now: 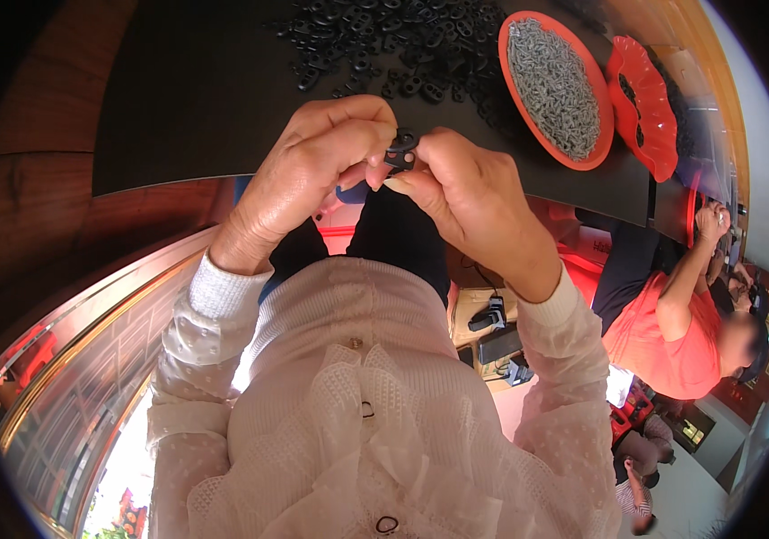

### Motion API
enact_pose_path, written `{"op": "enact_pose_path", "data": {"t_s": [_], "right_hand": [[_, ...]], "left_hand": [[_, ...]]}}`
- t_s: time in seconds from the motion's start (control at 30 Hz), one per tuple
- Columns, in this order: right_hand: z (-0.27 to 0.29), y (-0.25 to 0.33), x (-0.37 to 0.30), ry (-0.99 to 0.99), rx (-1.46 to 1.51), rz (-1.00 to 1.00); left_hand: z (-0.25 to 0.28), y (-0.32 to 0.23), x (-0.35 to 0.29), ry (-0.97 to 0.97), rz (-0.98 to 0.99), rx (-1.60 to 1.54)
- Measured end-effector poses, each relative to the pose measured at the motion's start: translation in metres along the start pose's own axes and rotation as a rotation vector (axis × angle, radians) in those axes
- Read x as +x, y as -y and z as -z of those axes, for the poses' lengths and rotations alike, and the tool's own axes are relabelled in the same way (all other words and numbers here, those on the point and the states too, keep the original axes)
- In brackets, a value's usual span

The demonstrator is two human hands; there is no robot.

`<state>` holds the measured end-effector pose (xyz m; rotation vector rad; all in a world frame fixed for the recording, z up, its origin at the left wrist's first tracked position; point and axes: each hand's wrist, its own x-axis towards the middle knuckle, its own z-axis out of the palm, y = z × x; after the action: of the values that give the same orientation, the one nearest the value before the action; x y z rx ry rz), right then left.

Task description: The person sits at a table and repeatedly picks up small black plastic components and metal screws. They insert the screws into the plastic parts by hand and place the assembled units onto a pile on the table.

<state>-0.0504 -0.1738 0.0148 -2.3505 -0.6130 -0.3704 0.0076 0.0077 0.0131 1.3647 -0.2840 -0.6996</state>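
Over the near edge of the black table (pixel 196 99), a small black plastic cord lock (pixel 400 153) with two holes is pinched between my two hands. My left hand (pixel 326 157) has its fingers curled and closed on the piece's left side. From the right, my right hand (pixel 474 184) grips it between thumb and bent forefinger. A heap of similar black plastic pieces (pixel 402 40) lies beyond my hands. To their right stands an orange-red bowl (pixel 608 135) full of small grey metal springs.
Right of the bowl is a red wavy-rimmed dish (pixel 663 121) with dark contents. A co-worker in a coral shirt (pixel 672 332) sits at the right, hands raised. Below the table, a cardboard box (pixel 470 310) stands with black objects at it. A wooden surface (pixel 39 117) lies left.
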Motion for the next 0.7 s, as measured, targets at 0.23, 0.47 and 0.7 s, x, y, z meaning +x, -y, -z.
{"op": "enact_pose_path", "data": {"t_s": [0.23,0.47,0.7], "right_hand": [[0.014,-0.003,0.009,0.125,-0.063,0.041],[0.012,0.002,0.004,0.118,0.220,-0.204],[0.013,-0.001,0.010,0.106,0.094,-0.086]], "left_hand": [[0.001,-0.001,0.000,0.032,-0.026,0.008],[0.000,0.000,0.001,0.020,-0.056,0.008],[0.002,0.003,0.000,0.033,-0.065,0.044]]}}
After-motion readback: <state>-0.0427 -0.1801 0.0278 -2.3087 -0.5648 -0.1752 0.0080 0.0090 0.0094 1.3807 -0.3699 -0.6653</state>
